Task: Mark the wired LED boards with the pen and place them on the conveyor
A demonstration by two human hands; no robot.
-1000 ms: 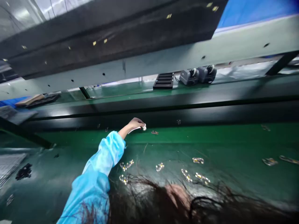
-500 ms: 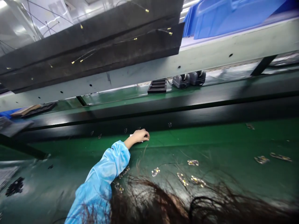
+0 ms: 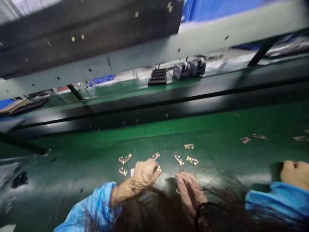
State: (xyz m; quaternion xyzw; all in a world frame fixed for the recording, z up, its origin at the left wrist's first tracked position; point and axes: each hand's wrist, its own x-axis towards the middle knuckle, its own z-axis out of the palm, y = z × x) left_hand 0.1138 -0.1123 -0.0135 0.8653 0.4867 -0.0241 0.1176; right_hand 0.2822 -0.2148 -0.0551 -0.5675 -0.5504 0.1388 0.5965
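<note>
Component (image 3: 158,169): small, glinting, in curled left hand (image 3: 145,172) | worktop (image 3: 217,141): smooth green

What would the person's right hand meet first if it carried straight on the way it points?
Probably the small clear part just beyond the fingertips of the right hand, on the green surface; blur leaves depth and exact line uncertain.
</note>
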